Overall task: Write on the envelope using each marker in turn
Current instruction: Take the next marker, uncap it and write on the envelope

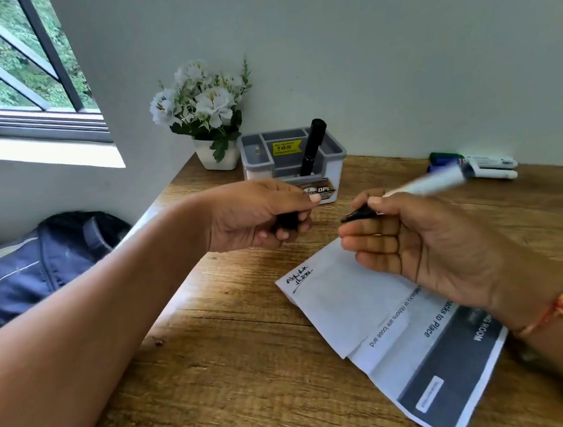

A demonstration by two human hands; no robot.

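Observation:
A white envelope (pixel 342 305) made of folded printed paper lies on the wooden desk (pixel 220 374), with black handwriting at its top left corner. My right hand (pixel 424 244) hovers above it, shut on a white-barrelled marker (pixel 425 185) whose black tip points left. My left hand (pixel 259 215) is level with it, a little to the left, closed around a small black cap (pixel 287 221). Cap and tip are apart. Two more markers (pixel 474 163), green and blue capped, lie at the back right. A black marker (pixel 313 148) stands in the grey organiser (pixel 268 159).
A white pot of artificial white flowers (pixel 209 117) stands in the back corner beside the organiser. A dark blue bag (pixel 37 267) lies below the desk's left edge. A window (pixel 11 67) is at the upper left. The wall runs close behind the desk.

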